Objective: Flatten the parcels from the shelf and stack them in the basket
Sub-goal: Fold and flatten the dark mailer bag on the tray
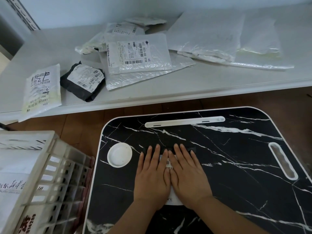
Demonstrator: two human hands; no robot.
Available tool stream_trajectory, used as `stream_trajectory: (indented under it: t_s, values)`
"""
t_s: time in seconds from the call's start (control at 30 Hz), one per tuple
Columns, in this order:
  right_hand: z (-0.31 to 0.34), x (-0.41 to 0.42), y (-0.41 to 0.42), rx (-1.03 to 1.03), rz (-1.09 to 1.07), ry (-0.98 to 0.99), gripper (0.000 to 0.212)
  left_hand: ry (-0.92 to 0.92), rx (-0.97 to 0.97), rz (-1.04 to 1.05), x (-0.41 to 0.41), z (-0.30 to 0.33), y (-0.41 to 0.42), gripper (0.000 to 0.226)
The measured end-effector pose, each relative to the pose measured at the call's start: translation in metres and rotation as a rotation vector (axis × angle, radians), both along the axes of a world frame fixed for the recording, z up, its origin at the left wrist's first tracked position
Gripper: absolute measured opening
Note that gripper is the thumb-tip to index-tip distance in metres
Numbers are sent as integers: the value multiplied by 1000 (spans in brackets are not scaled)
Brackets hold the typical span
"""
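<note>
The slatted white plastic basket (50, 168) at left already holds parcels. On the black marble-patterned desk (236, 166), the left hand (152, 174) and right hand (189, 176), fingers straight, press a small dark parcel with a white label (168, 163) flat. This looks like the flattening step; next, lift it leftward into the basket, then fetch another from the white shelf (185, 86).

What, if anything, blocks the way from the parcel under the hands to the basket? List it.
Nothing visible blocks it. The dark parcel lies flat on the marble tray under the left hand and right hand. The basket stands open-topped beside the tray's left edge; only the low white coaster lies between.
</note>
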State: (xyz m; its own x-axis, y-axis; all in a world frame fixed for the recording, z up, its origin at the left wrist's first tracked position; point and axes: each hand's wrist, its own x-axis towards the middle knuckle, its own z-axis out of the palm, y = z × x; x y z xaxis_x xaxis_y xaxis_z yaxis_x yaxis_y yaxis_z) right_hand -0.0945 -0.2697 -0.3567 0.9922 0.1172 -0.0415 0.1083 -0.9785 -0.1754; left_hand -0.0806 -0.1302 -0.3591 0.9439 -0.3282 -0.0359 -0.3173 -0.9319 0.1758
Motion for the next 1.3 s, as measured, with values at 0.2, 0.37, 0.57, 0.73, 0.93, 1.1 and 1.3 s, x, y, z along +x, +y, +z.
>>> stream_trajectory:
  t_s: [0.2,0.37,0.57,0.73,0.93,1.1,1.3]
  values:
    - [3,-2,-1,28,13,2,55,-8,-17,8,-1,1,-1,54]
    - [10,0,-3,35,35,125,59,27,-25,1,0,5,0,55]
    - [36,-2,-17,323,-227,146,86,206,-148,358,-2,32,9,87]
    - [54,-5,-14,707,-760,188,60,393,-409,669,-5,64,17,69]
    - [77,-11,-16,1226,-995,569,37,944,-1042,1029,-6,90,26,33]
    - [110,-24,-19,1390,-866,576,18,889,-1057,842,-21,105,30,19]
    - [143,-27,-13,1446,-676,502,25,935,-1261,670,-26,128,39,43]
